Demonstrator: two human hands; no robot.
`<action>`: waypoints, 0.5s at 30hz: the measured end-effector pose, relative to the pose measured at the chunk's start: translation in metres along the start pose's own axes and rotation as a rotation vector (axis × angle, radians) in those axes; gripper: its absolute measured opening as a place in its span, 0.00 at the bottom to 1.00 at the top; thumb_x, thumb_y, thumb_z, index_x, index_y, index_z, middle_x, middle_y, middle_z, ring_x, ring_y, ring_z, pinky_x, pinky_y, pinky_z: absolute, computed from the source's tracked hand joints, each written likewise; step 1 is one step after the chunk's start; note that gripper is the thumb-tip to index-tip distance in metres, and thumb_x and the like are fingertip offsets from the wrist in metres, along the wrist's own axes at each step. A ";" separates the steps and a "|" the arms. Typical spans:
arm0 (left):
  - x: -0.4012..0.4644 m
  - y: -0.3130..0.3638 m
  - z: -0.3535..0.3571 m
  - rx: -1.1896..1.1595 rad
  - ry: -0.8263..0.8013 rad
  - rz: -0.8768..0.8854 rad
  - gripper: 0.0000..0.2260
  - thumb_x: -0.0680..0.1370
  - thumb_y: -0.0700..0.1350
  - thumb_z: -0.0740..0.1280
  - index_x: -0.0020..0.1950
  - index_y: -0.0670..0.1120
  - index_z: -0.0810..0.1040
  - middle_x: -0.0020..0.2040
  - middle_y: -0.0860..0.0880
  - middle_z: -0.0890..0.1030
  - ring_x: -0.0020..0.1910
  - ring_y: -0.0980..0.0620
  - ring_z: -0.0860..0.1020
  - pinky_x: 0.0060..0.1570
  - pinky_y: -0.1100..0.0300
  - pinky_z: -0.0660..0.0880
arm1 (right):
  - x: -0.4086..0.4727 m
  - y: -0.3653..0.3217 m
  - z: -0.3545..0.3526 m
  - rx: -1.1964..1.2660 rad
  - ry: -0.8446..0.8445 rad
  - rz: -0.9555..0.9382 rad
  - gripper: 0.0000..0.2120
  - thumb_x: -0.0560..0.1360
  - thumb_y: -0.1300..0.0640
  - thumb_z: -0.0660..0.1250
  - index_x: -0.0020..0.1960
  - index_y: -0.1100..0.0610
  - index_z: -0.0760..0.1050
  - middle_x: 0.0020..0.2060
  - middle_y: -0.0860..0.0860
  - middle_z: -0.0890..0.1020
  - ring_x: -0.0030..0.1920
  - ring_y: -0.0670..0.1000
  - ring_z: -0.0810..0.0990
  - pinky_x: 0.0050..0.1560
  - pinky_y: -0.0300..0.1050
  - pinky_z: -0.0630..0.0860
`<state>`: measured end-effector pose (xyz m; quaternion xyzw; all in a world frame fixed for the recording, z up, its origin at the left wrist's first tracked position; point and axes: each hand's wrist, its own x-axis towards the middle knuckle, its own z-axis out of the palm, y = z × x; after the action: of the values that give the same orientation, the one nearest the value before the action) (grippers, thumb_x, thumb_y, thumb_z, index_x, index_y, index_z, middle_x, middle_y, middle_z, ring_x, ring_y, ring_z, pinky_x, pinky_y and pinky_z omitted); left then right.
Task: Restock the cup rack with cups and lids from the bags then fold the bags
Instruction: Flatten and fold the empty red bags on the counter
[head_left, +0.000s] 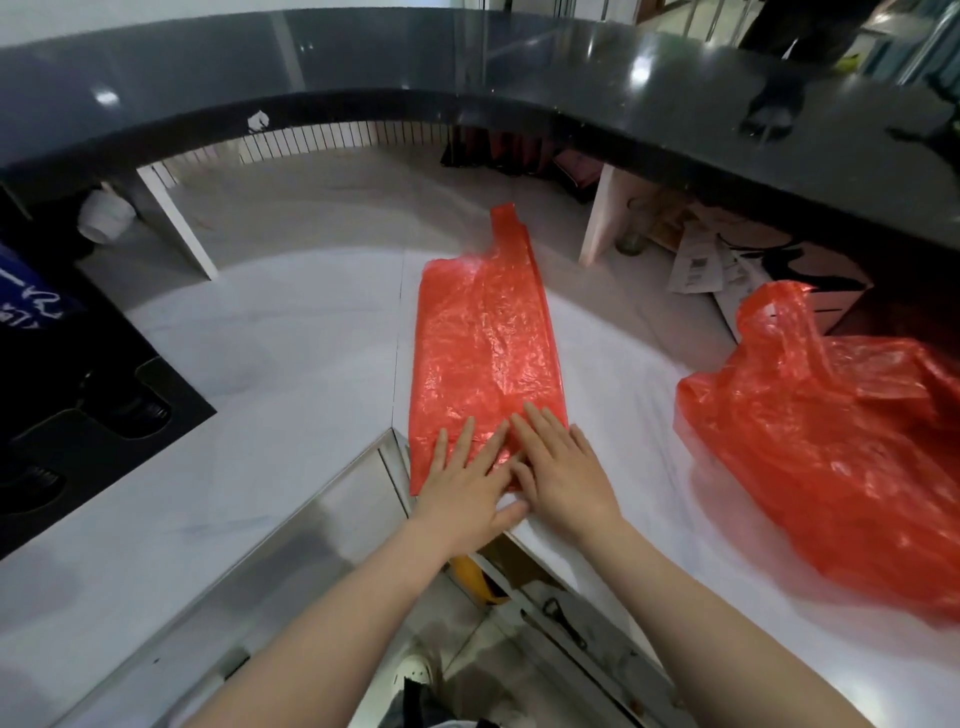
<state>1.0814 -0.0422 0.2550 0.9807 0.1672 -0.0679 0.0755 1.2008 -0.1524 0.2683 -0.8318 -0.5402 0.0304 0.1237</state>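
Observation:
A red plastic bag lies flattened into a long strip on the white counter, its handles pointing away from me. My left hand and my right hand press flat on its near end, side by side, fingers straight. A second red bag sits crumpled and puffed up on the counter to the right, untouched. No cups or lids show on the counter.
A black raised ledge curves over the back of the counter. A black cup holder tray is at the left, with a white cup under the ledge. Papers and boxes sit at the back right. The metal counter edge borders a floor gap near me.

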 end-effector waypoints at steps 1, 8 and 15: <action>0.001 -0.001 -0.001 -0.006 0.005 -0.016 0.33 0.72 0.73 0.38 0.74 0.63 0.36 0.76 0.54 0.34 0.73 0.44 0.29 0.64 0.45 0.22 | 0.004 0.004 0.002 0.040 -0.113 0.085 0.28 0.82 0.41 0.45 0.79 0.51 0.48 0.78 0.46 0.49 0.78 0.48 0.45 0.74 0.50 0.41; -0.011 -0.022 -0.001 -0.078 0.031 -0.140 0.46 0.64 0.78 0.35 0.71 0.51 0.25 0.73 0.45 0.28 0.72 0.47 0.28 0.70 0.53 0.29 | 0.007 0.011 0.006 -0.033 -0.246 0.094 0.43 0.73 0.27 0.40 0.77 0.52 0.33 0.75 0.46 0.35 0.75 0.46 0.34 0.70 0.51 0.30; -0.035 -0.073 -0.005 0.113 0.059 0.037 0.37 0.81 0.52 0.59 0.72 0.56 0.30 0.75 0.49 0.33 0.77 0.47 0.39 0.70 0.55 0.30 | 0.005 0.012 0.003 -0.017 -0.238 0.064 0.52 0.66 0.20 0.45 0.78 0.51 0.34 0.75 0.45 0.36 0.76 0.47 0.35 0.72 0.53 0.31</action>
<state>1.0248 0.0160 0.2560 0.9879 0.1469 -0.0469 0.0162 1.2134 -0.1521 0.2628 -0.8402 -0.5245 0.1282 0.0509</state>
